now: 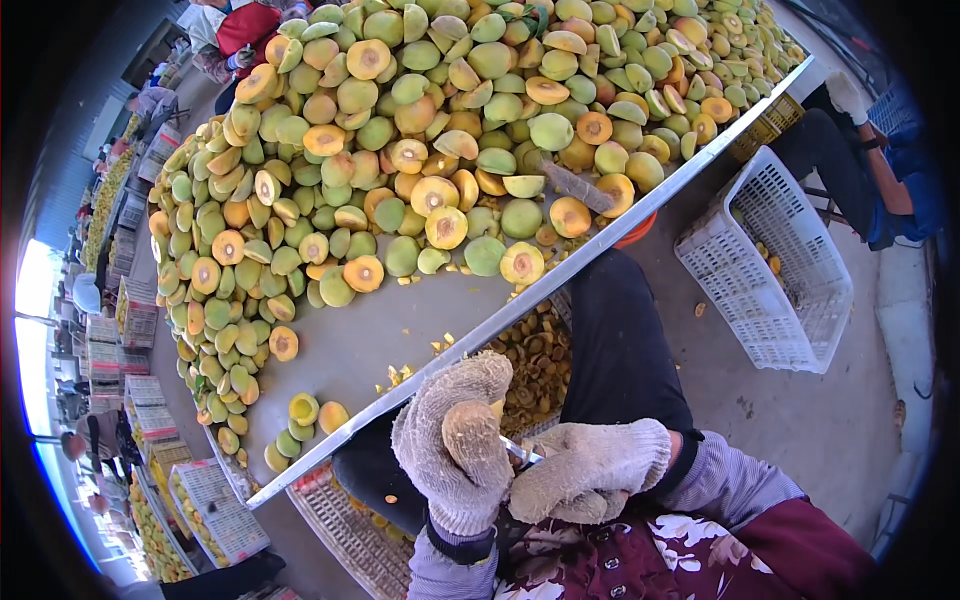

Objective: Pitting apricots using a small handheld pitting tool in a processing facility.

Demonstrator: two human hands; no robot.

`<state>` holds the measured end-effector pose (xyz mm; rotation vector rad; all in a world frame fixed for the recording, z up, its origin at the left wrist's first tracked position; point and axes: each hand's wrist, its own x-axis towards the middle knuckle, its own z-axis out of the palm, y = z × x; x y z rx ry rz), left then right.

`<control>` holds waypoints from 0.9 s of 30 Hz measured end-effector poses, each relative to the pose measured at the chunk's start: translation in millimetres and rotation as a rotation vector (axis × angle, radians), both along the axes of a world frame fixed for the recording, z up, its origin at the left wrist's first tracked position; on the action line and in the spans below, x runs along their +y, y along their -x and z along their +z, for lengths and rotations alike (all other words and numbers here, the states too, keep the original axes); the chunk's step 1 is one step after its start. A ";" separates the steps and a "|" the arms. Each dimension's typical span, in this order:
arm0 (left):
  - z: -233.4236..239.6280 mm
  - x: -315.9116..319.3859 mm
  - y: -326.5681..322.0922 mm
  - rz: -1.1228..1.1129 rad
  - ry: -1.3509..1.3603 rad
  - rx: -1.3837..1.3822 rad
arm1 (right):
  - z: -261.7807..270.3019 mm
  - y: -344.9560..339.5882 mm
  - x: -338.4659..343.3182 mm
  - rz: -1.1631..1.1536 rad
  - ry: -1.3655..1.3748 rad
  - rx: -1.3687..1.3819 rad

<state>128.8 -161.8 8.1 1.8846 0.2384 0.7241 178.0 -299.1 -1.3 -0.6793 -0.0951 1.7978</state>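
My left hand point(457, 442), in a worn knit glove, is closed just past the table's near edge. A sliver of yellow fruit flesh point(497, 409) shows at its fingers; the glove hides the rest. My right hand point(592, 469), gloved too, grips a small metal tool point(521, 451), its tip pointing at the left hand. Its handle is covered, so its exact kind is unclear. Halved peach-like stone fruit point(435, 196) with green to orange skins lie heaped on the metal table point(352, 330), several with stones in them. Near the left corner sits a hollowed half point(304, 409).
Below the table edge, a crate holds fruit scraps point(532, 360). Another plastic crate point(360, 532) stands by my left leg. A white crate point(772, 262) stands on the floor at right, near a seated person point(892, 180). A brown-handled tool point(577, 187) lies among the fruit.
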 end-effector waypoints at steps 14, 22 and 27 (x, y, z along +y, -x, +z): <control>-42.5 18.7 24.9 -0.192 0.111 0.062 | -31.0 -0.7 3.6 -0.179 -0.521 -0.594; -23.1 32.8 -19.8 -0.051 1.141 0.172 | -3.7 -29.3 3.4 0.305 0.087 -0.101; -60.9 96.8 -9.2 0.158 0.263 0.292 | -8.6 -30.1 8.9 -0.144 0.366 -0.215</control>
